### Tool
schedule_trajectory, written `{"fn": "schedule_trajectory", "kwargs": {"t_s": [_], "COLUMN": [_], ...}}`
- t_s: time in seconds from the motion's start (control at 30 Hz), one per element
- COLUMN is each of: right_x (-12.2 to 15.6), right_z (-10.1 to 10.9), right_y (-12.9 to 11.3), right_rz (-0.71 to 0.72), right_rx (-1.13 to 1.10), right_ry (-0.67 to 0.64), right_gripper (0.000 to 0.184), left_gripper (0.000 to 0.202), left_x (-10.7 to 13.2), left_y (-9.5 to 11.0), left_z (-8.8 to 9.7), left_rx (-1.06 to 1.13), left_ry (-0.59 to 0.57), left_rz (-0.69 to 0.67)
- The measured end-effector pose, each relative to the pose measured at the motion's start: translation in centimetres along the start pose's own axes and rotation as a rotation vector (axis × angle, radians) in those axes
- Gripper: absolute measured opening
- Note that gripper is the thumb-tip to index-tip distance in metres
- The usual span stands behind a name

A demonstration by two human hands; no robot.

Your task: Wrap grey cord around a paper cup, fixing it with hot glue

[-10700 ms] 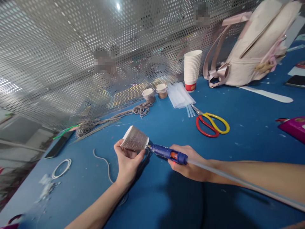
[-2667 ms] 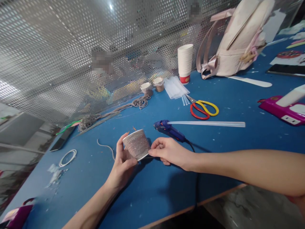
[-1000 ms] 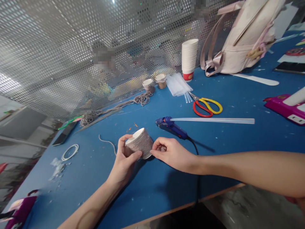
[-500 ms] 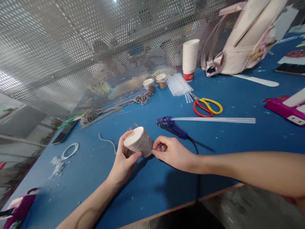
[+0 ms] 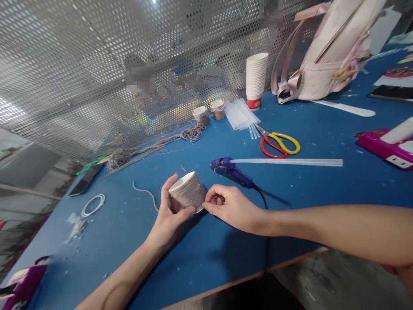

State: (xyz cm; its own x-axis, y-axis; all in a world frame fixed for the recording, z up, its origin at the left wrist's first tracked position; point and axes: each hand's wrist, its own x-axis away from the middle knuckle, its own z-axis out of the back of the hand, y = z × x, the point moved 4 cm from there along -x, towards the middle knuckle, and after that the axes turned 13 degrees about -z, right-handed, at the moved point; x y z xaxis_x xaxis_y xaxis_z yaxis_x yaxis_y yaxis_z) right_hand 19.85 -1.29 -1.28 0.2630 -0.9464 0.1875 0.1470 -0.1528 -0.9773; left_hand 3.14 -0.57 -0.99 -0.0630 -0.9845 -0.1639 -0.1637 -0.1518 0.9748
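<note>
My left hand [image 5: 167, 217] grips an upside-down paper cup wrapped in grey cord [image 5: 187, 191], thumb on its near side and fingers behind it, just above the blue table [image 5: 206, 254]. My right hand [image 5: 229, 207] is closed in a pinch at the cup's lower rim, on its right side. What the pinch holds is too small to see. A blue glue gun [image 5: 230, 171] with a long clear glue stick [image 5: 290, 162] lies on the table just beyond my right hand.
Red and yellow scissors [image 5: 279, 145], clear glue sticks [image 5: 242, 116], a stack of paper cups [image 5: 256, 79], two wrapped cups [image 5: 209, 113], grey cord [image 5: 151, 148], a pink backpack [image 5: 329, 51], a magenta box [image 5: 383, 148], a phone [image 5: 85, 181]. A perforated metal screen [image 5: 97, 64] backs the table.
The glue gun went from my right hand onto the table. Since then my hands have kept turning the cup, and my right hand pinches at its rim.
</note>
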Motion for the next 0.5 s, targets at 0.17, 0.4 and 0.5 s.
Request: {"fn": "schedule_trajectory", "kwargs": {"t_s": [0.17,0.4,0.5], "right_x": [-0.1,0.0,0.4], "right_z": [0.0,0.3,0.6], "right_y": [0.1,-0.4,-0.7], "right_rz": [0.016,0.013,-0.009], "right_rx": [0.001,-0.020,0.044], "right_ry": [0.003,0.002,-0.012], "right_gripper": [0.009,0.010,0.008], "left_gripper": [0.069,0.080,0.081], "left_x": [0.5,0.0,-0.4], "left_y": [0.3,-0.3,-0.3], "left_z": [-0.7,0.0,0.9], "left_rx": [-0.021,-0.095,-0.169], "left_ry": [-0.007,-0.020,0.016], "left_rz": [0.007,-0.089,-0.189]}}
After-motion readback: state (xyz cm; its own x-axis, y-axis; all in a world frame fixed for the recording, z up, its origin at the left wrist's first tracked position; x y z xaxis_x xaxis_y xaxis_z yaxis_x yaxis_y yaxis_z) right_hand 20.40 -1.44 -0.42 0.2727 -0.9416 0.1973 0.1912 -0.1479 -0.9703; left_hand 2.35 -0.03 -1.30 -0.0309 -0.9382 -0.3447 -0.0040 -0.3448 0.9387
